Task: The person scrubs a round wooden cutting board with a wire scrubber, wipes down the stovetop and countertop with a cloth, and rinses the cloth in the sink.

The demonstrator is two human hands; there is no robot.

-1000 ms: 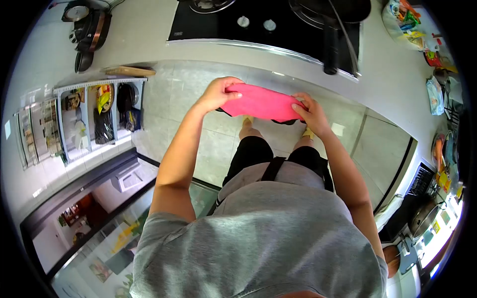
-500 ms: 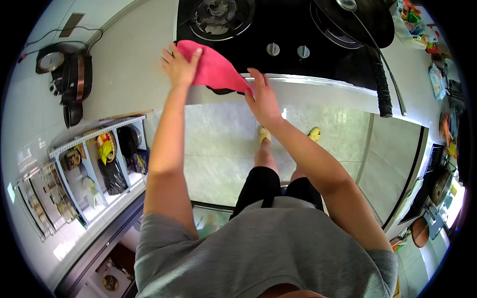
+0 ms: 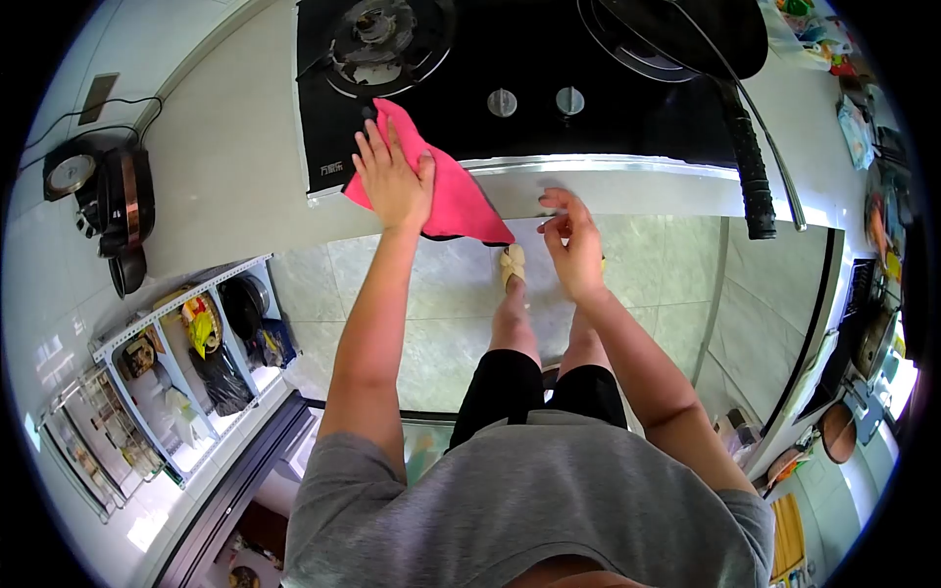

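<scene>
A pink cloth (image 3: 456, 196) with a dark underside lies over the front edge of the black gas cooktop (image 3: 412, 127), near its left corner. Its lower tip hangs past the counter edge. My left hand (image 3: 394, 186) rests flat on the cloth, fingers outstretched and pointing toward the left burner (image 3: 377, 44). To the right of the cloth and apart from it, my right hand (image 3: 575, 245) hovers in front of the counter edge. Its fingers are loosely bent with gaps between them, and nothing shows in them.
A dark wok (image 3: 730, 39) sits on the right burner; its wrapped handle (image 3: 750, 176) and a long-handled metal ladle (image 3: 769, 147) jut over the front edge. Two knobs (image 3: 502, 103) face me. A black kettle (image 3: 127, 191) stands far left, above a divided rack (image 3: 211, 363).
My left hand has slid the cloth toward me, off the burner side and onto the front edge. My right hand has left the cloth's corner and moved right and nearer me.
</scene>
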